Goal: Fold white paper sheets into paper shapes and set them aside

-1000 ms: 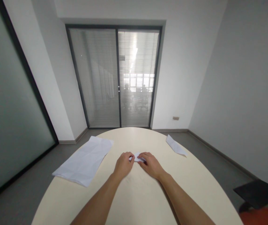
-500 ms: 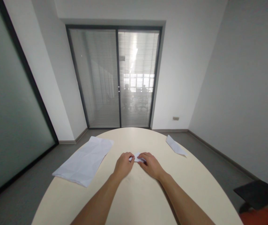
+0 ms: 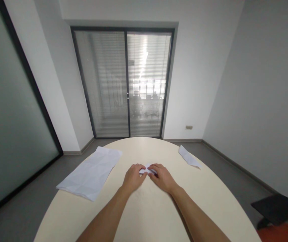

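A small folded piece of white paper (image 3: pixel 147 170) lies on the table in front of me, partly covered by my fingers. My left hand (image 3: pixel 134 176) grips its left side, with the thumb along the near edge and the fingers over the far part. On the right side, my right hand (image 3: pixel 162 177) holds the same paper between thumb and fingers. Both thumbs nearly meet at the paper's near edge. How the paper is folded under the fingers is too small to make out.
Creased white sheets (image 3: pixel 91 173) lie at the table's left. A folded white paper strip (image 3: pixel 189 157) rests near the right edge of the round cream table (image 3: pixel 146 215). A black and red chair (image 3: pixel 278 208) stands at the lower right.
My left thumb has moved right along the near edge of the paper, toward the right thumb. My right hand and the other papers have stayed put.
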`<state>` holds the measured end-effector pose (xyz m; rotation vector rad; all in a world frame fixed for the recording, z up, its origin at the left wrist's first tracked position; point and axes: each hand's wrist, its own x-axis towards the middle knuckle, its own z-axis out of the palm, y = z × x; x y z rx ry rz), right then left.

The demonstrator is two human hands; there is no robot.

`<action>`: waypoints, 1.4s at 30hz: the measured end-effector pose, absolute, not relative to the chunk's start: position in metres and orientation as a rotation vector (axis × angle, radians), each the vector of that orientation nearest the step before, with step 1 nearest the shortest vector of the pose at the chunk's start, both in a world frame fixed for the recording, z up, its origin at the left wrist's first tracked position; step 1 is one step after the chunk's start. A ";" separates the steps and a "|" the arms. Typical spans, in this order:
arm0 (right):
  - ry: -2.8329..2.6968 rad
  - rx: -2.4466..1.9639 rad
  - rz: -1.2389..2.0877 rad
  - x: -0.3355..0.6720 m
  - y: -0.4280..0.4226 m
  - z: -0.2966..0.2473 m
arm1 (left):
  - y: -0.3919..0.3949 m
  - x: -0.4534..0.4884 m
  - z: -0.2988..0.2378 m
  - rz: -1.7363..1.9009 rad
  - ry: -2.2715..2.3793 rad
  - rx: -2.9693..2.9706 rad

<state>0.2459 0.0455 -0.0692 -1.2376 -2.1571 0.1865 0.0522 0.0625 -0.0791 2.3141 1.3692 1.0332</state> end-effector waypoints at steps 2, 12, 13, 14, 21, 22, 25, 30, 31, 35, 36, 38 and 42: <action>-2.146 -1.247 0.188 0.246 0.046 -0.070 | 0.062 0.052 -0.078 1.028 1.366 2.318; -2.149 -1.256 0.179 0.244 0.044 -0.068 | 0.062 0.052 -0.079 1.015 1.387 2.342; -2.149 -1.254 0.179 0.244 0.044 -0.068 | 0.061 0.052 -0.079 1.016 1.384 2.348; -2.150 -1.253 0.177 0.244 0.044 -0.068 | 0.061 0.052 -0.078 1.015 1.381 2.352; -2.161 -1.237 0.153 0.243 0.044 -0.068 | 0.059 0.053 -0.075 0.987 1.398 2.348; -2.158 -1.237 0.153 0.243 0.044 -0.068 | 0.059 0.053 -0.076 0.985 1.394 2.350; -2.150 -1.247 0.162 0.243 0.044 -0.069 | 0.060 0.052 -0.077 1.001 1.379 2.351; -2.153 -1.226 0.176 0.244 0.044 -0.069 | 0.061 0.052 -0.079 1.034 1.372 2.339; -2.153 -1.221 0.176 0.244 0.044 -0.069 | 0.061 0.052 -0.079 1.037 1.371 2.338; -2.151 -1.215 0.176 0.244 0.044 -0.068 | 0.062 0.052 -0.081 1.053 1.366 2.350; -2.150 -1.219 0.181 0.244 0.044 -0.068 | 0.062 0.052 -0.081 1.058 1.364 2.354; -2.145 -1.234 0.197 0.244 0.044 -0.067 | 0.062 0.053 -0.082 1.065 1.361 2.357; -2.137 -1.261 0.238 0.245 0.045 -0.065 | 0.063 0.053 -0.082 1.070 1.360 2.351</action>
